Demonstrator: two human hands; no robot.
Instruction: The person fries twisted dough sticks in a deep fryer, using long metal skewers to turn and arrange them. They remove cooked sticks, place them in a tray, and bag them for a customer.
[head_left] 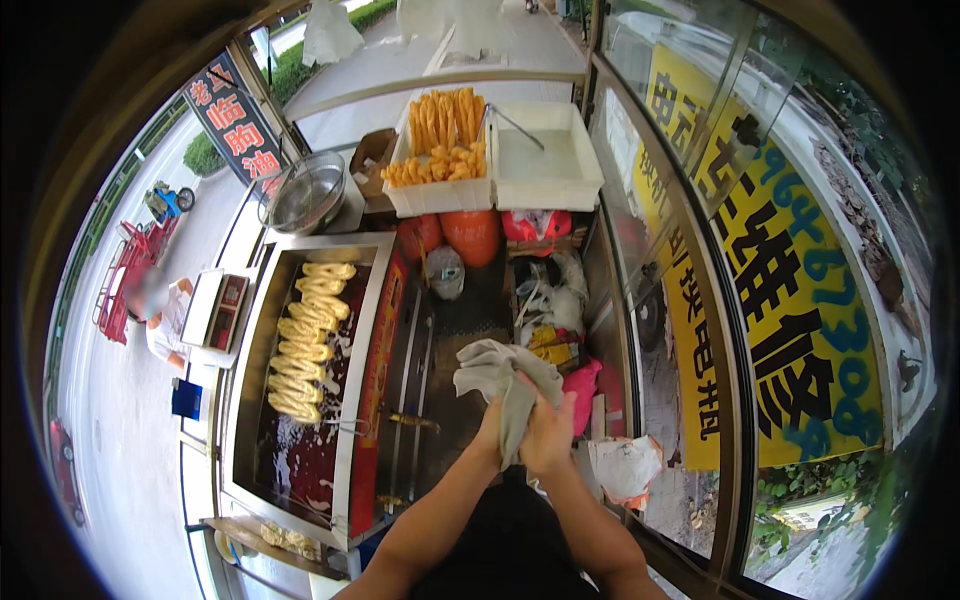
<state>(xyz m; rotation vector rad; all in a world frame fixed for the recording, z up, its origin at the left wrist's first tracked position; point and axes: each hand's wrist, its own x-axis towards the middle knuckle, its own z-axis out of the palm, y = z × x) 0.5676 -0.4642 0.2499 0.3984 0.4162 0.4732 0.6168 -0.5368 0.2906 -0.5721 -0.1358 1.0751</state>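
In front of my body, my left hand (490, 432) and my right hand (546, 430) are close together, both closed on a grey-green cloth (508, 372). Its upper part fans out above the fingers, and a fold hangs down between the hands. To the left is a long metal fryer (362, 300) of dark oil. A row of pale golden twisted dough sticks (305, 345) floats along its far half. A wire tool (345, 427) lies over the fryer's right rim, its handle pointing toward me.
Beyond the fryer stand a wire strainer (308, 195), a white bin (440, 198) of browned dough sticks and a second white bin (545, 188) with tongs. A scale (222, 308) sits left, near a person (172, 320) outside. Bags (555, 300) and a glass-panelled frame (690, 220) line the right.
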